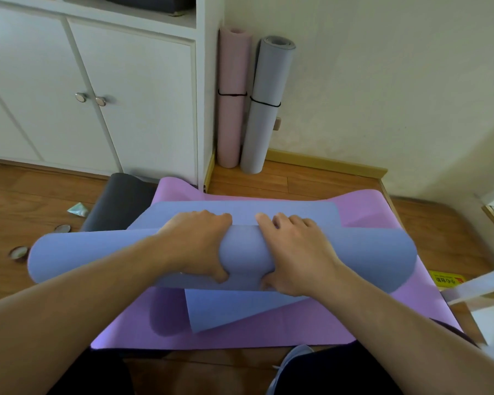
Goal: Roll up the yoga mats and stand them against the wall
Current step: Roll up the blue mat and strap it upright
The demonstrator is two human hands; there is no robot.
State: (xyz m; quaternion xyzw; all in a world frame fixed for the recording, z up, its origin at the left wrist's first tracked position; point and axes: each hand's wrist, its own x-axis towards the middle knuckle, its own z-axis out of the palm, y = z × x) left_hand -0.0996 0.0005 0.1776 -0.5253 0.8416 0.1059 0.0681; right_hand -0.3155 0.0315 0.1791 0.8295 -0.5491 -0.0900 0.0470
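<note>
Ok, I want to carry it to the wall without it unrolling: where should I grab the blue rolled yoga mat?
Grip the blue rolled yoga mat around its middle, coming from above, as the left hand and right hand do now. The loose tail lies on the far side, so wrap the fingers over that edge to pin it.

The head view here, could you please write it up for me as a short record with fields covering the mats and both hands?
being rolled: blue mat, partly rolled, its far end flat
underneath: purple mat, spread flat on the wood floor
left hand: grips the roll, fingers over the top, thumb on the near side
right hand: grips the roll beside the left
already standing: pink mat and grey mat, rolled, banded, upright in the wall corner
also rolled: dark mat, lying by the cabinet
</note>
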